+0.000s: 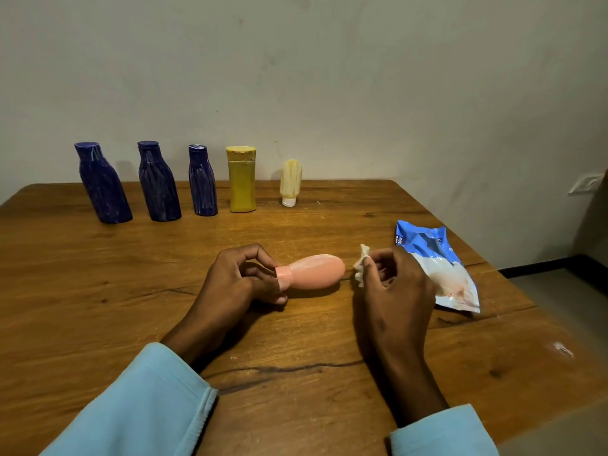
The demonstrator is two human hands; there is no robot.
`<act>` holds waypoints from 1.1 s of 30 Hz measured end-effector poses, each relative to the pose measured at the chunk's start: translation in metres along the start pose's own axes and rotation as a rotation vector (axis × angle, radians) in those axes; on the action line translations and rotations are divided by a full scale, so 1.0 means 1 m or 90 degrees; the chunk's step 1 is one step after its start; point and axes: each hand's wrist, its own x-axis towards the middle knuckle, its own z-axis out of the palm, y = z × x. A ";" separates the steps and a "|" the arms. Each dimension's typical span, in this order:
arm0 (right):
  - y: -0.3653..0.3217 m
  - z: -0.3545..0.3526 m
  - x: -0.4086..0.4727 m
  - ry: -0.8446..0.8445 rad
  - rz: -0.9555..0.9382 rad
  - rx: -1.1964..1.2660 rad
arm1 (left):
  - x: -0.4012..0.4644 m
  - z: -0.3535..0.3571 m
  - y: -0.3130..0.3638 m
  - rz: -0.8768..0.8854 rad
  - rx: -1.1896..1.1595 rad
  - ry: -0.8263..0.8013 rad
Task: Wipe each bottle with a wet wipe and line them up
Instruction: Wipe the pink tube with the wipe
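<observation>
Head view: five bottles (pixel 204 181) stand in a row at the table's (pixel 98 291) far edge, wipes packet (pixel 437 268) lying right. Left hand (pixel 237 281) pinches the pink bottle's (pixel 316 270) cap, holding it sideways; right hand (pixel 394 284) grips a crumpled wipe (pixel 361 263) just beside its base. Packet print is unreadable.

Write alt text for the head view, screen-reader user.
A left hand holds a pink bottle by its cap, lying sideways over a wooden table, while the right hand pinches a crumpled wet wipe. Five bottles stand lined up by the wall; a wipes packet lies right.
</observation>
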 end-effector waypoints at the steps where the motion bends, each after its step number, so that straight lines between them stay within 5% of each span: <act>1: -0.003 0.001 -0.002 -0.031 -0.022 0.022 | 0.000 0.000 0.000 0.000 -0.002 -0.004; 5: -0.016 -0.004 -0.012 -0.149 -0.094 0.116 | 0.001 0.000 -0.001 -0.005 -0.021 -0.001; 15: -0.005 -0.001 -0.005 0.001 -0.026 0.036 | 0.000 0.002 -0.001 0.011 0.001 0.006; 27: -0.028 0.008 -0.038 -0.243 -0.298 0.075 | -0.002 0.006 -0.004 0.043 0.027 0.020; 33: -0.010 0.013 -0.018 -0.105 -0.134 -0.042 | 0.000 0.005 -0.004 0.028 0.003 0.038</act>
